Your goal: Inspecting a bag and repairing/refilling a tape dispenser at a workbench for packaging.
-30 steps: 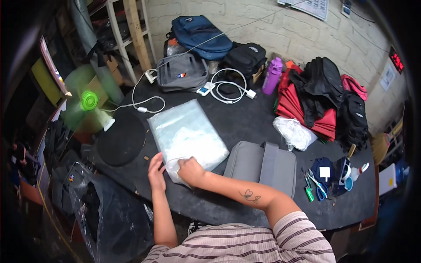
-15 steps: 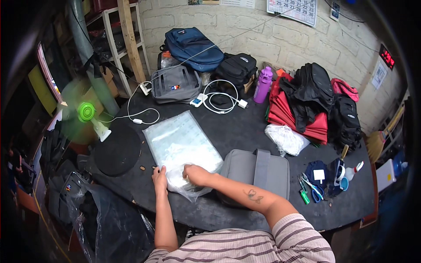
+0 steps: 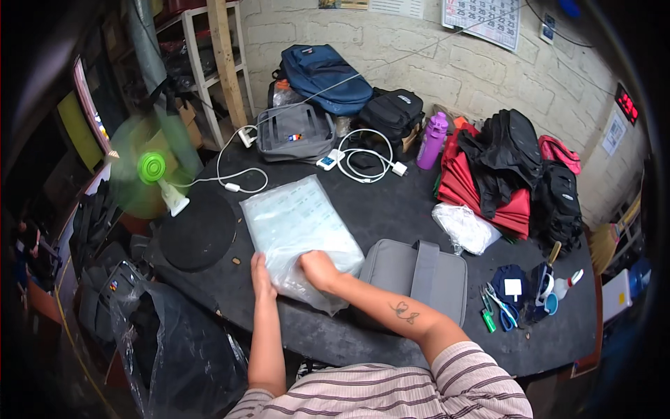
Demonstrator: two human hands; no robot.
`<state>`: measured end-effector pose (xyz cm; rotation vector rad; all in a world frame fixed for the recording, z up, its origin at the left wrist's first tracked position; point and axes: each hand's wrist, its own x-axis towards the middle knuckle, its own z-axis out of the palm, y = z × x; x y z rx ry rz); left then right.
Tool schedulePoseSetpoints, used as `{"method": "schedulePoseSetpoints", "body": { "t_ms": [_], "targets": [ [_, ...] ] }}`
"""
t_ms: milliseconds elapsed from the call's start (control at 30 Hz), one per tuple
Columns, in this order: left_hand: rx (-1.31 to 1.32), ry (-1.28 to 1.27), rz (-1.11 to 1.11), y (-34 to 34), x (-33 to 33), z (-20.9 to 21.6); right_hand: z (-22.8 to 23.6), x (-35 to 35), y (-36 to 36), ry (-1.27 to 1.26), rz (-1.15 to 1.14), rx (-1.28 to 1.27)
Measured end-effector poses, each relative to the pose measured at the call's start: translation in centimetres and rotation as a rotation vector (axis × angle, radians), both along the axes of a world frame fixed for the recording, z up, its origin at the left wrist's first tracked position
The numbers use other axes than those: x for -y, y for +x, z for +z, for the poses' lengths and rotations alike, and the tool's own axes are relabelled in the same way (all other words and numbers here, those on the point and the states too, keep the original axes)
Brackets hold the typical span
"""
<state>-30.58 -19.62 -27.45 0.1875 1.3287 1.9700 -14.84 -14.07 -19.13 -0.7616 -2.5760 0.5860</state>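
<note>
A clear plastic bag [image 3: 335,246] wraps a pale, flat, rectangular stack with faint markings; it lies on the black table in front of me. My left hand [image 3: 262,278] rests along the bag's near left side, its fingers straight against the edge. At the near end, my right hand [image 3: 319,271] is closed over the crumpled plastic, its fingertips hidden; I cannot tell whether they are inside the bag's mouth. Just right of that forearm sits a grey zippered case [image 3: 447,283] with a wide strap.
Left on the table are a spinning green fan [image 3: 151,167] and a black disc [image 3: 198,234]. Bags and a coiled white cable [image 3: 366,157] lie at the back. A purple bottle [image 3: 433,142] and red folded material [image 3: 481,192] stand right, with scissors [image 3: 507,316] nearer.
The whole view has shifted slightly. My left hand's fingers have straightened against the bag's side. My right hand stays on the near end, where the plastic now bunches differently.
</note>
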Motion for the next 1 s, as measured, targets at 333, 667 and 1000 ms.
{"method": "schedulePoseSetpoints", "body": {
  "t_ms": [333, 667, 1000],
  "targets": [
    [0.069, 0.164, -0.117, -4.5, -4.0, -0.2, 10.0, -0.9, 2.2, -0.395, -0.093, -0.473],
    [-0.243, -0.102, 0.172, -5.4, -6.5, -0.4, 29.2, -7.0, 2.8, 0.165, -0.056, -0.088],
    [-0.633, -0.049, 0.465, -5.3, 1.0, 2.3, 43.2, -12.1, 5.9, 0.644, -0.384, -0.543]
  ]
}}
